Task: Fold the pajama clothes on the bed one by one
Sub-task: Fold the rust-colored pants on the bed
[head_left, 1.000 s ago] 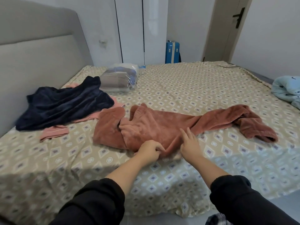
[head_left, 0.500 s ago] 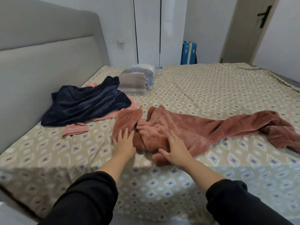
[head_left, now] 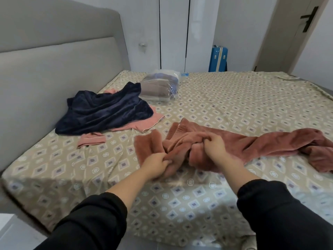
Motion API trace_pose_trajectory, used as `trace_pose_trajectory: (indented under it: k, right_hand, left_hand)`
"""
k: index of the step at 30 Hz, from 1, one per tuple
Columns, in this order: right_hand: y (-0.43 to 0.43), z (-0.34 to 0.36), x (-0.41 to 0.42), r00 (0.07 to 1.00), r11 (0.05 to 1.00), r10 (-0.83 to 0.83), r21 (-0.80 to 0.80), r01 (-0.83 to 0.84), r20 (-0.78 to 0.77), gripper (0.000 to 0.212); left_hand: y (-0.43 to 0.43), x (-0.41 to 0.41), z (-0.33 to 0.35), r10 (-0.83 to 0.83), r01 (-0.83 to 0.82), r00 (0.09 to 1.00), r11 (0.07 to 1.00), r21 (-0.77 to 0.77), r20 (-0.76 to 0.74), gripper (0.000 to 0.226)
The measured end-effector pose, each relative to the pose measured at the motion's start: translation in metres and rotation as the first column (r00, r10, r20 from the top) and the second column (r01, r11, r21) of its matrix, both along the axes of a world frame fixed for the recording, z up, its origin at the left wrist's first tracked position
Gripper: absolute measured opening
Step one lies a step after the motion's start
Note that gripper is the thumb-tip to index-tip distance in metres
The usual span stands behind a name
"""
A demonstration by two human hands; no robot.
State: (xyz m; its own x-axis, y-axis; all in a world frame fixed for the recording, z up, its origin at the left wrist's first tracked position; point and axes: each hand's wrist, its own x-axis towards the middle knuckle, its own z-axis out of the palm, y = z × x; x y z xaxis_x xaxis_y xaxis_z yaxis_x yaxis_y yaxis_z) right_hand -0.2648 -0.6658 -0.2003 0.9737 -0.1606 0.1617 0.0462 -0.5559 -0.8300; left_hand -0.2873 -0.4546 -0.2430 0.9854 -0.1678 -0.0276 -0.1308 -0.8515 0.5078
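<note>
Rust-brown fleece pajama pants [head_left: 255, 144] lie stretched across the patterned bed sheet [head_left: 234, 98], the legs trailing off to the right. My left hand [head_left: 155, 164] grips bunched fabric at the near edge of the waist end. My right hand [head_left: 216, 149] grips a fold of the same garment a little farther back. A dark navy fleece pajama piece [head_left: 102, 110] lies crumpled near the headboard, on top of a thin pink garment [head_left: 91, 140].
A clear plastic bag of folded clothes [head_left: 160, 87] sits at the far side of the bed. The grey padded headboard [head_left: 54, 69] runs along the left. A blue suitcase [head_left: 218, 59] stands by the white wardrobe doors; a door is at far right.
Both hands went from lying flat on the brown pants to gripping bunched fabric at the waist end. The view has turned further left.
</note>
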Motion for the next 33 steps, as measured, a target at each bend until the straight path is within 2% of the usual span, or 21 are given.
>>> trace_pose_trajectory:
  k: [2,4,6,7,8,9,10,11,13,14,16,18,20,21,23,25,27,29,31,33]
  right_hand:
    - [-0.019,0.022,0.001,1.000,0.998,-0.017,0.064,0.017,0.002,0.037]
    - [-0.041,0.041,0.004,0.997,0.985,-0.070,0.153,0.074,-0.028,0.035]
    - [-0.062,0.055,0.008,0.988,0.926,-0.129,0.347,0.151,-0.088,0.032]
    - [-0.071,0.059,0.010,0.986,0.886,-0.132,0.434,0.165,-0.105,0.029]
    - [-0.078,0.062,0.009,0.985,0.856,-0.125,0.489,0.166,-0.116,0.026]
    - [-0.082,0.064,0.008,0.985,0.839,-0.118,0.518,0.167,-0.125,0.024]
    - [-0.086,0.063,0.006,0.982,0.828,-0.118,0.532,0.178,-0.145,0.022]
    - [-0.089,0.059,0.005,0.979,0.821,-0.122,0.537,0.193,-0.165,0.019]
    - [-0.089,0.054,-0.003,0.972,0.820,-0.103,0.535,0.203,-0.210,0.015]
    - [-0.087,0.052,-0.006,0.970,0.813,-0.091,0.545,0.203,-0.225,0.016]
    - [-0.080,0.051,-0.012,0.969,0.795,-0.058,0.576,0.191,-0.241,0.018]
    - [-0.074,0.049,-0.016,0.971,0.774,-0.016,0.612,0.164,-0.240,0.018]
    - [-0.071,0.048,-0.021,0.976,0.758,0.009,0.638,0.135,-0.217,0.019]
    - [-0.072,0.046,-0.022,0.979,0.772,0.008,0.623,0.122,-0.201,0.021]
    - [-0.078,0.042,-0.026,0.988,0.877,-0.034,0.469,0.103,-0.153,0.026]
    - [-0.088,0.035,-0.028,0.996,0.980,-0.074,0.182,0.083,-0.054,0.033]
    - [-0.094,0.025,-0.030,0.998,0.997,-0.058,-0.055,0.060,0.024,0.032]
    - [-0.093,0.013,-0.032,0.999,0.981,0.029,-0.191,-0.033,-0.023,0.023]
    - [-0.085,-0.003,-0.036,0.973,0.906,0.164,-0.366,-0.213,-0.159,0.052]
    - [-0.076,-0.025,-0.038,0.917,0.733,0.246,-0.558,-0.388,-0.314,0.081]
  left_hand:
    - [-0.039,-0.022,0.011,-0.183,0.177,0.979,0.981,-0.081,-0.086,0.024]
    - [-0.080,-0.046,0.015,-0.402,0.383,0.875,0.916,-0.121,-0.270,0.027]
    - [-0.107,-0.062,0.011,-0.564,0.524,0.613,0.814,-0.249,-0.553,0.028]
    - [-0.112,-0.063,0.011,-0.585,0.492,0.512,0.800,-0.344,-0.629,0.026]
    - [-0.113,-0.060,0.014,-0.579,0.381,0.505,0.815,-0.437,-0.639,0.026]
    - [-0.111,-0.054,0.017,-0.515,0.195,0.598,0.837,-0.511,-0.615,0.033]
    - [-0.105,-0.045,0.020,-0.393,-0.032,0.711,0.810,-0.586,-0.582,0.042]
    - [-0.097,-0.036,0.026,-0.261,-0.248,0.778,0.709,-0.661,-0.572,0.051]
    - [-0.083,-0.015,0.028,-0.188,-0.513,0.769,0.387,-0.766,-0.610,0.067]
    - [-0.080,-0.009,0.027,-0.188,-0.589,0.740,0.284,-0.757,-0.646,0.074]
    - [-0.081,-0.006,0.026,-0.208,-0.669,0.672,0.241,-0.703,-0.711,0.076]
    - [-0.095,-0.005,0.023,-0.336,-0.692,0.615,0.205,-0.693,-0.713,0.068]
    - [-0.110,-0.005,0.020,-0.417,-0.742,0.576,0.095,-0.664,-0.703,0.071]
    - [-0.116,-0.004,0.019,-0.385,-0.760,0.588,0.039,-0.649,-0.712,0.067]
    - [-0.121,-0.002,0.021,-0.294,-0.750,0.639,-0.031,-0.661,-0.711,0.039]
    - [-0.114,0.000,0.028,-0.266,-0.731,0.674,-0.107,-0.674,-0.689,0.012]
    - [-0.096,0.004,0.036,-0.231,-0.718,0.694,-0.155,-0.679,-0.682,0.016]
    - [-0.072,0.014,0.038,-0.137,-0.689,0.725,-0.112,-0.716,-0.676,0.020]
    - [-0.044,0.026,0.030,-0.043,-0.657,0.753,-0.013,-0.754,-0.656,0.031]
    - [-0.015,0.040,0.013,0.121,-0.657,0.754,0.125,-0.744,-0.645,0.042]
